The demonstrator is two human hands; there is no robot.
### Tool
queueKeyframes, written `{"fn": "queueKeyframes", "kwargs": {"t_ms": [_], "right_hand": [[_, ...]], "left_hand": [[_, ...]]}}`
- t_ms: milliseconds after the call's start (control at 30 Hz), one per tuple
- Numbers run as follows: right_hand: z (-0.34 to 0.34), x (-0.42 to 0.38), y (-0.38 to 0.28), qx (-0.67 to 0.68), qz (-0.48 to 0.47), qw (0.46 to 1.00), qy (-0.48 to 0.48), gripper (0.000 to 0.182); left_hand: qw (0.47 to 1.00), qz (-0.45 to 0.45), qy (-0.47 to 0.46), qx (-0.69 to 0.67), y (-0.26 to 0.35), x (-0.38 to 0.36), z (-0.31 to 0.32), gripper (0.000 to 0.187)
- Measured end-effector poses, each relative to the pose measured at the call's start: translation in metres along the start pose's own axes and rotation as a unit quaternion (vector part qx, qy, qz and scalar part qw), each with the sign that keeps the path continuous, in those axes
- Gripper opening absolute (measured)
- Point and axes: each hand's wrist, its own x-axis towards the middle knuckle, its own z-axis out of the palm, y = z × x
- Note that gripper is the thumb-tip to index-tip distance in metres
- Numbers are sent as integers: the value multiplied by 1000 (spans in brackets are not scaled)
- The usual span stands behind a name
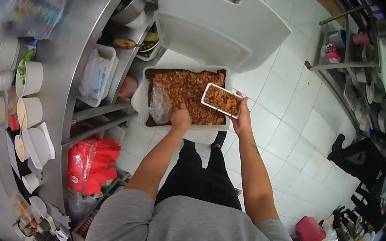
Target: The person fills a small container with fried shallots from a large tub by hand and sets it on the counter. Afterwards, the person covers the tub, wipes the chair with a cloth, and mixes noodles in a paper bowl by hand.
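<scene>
A large white tray [142,108] sits on a white plastic chair, filled with brown crumbly food [185,83]. My left hand [181,117] reaches into the food near the tray's front edge, beside a crumpled clear plastic bag [160,105]. Its fingertips are buried or hidden, so what they hold is not visible. In my right hand [243,117] is a small white rectangular container [204,94], gripped by its right end above the tray's right side. The same kind of brown food [223,99] fills it.
At the left runs a steel counter [76,34] with white bowls [29,111] on top and a white basket [111,79] below. The chair's backrest [219,22] rises behind the tray. Metal shelves [349,62] stand at the right, where another person's dark-clothed legs [362,158] show.
</scene>
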Motion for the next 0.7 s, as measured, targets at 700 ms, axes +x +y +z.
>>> {"fn": "queueKeyframes", "kwargs": {"t_ms": [700], "right_hand": [[14, -1, -2, 7, 19, 1000, -3, 69]], "left_hand": [[946, 163, 105, -260, -16, 9, -78, 27]]}}
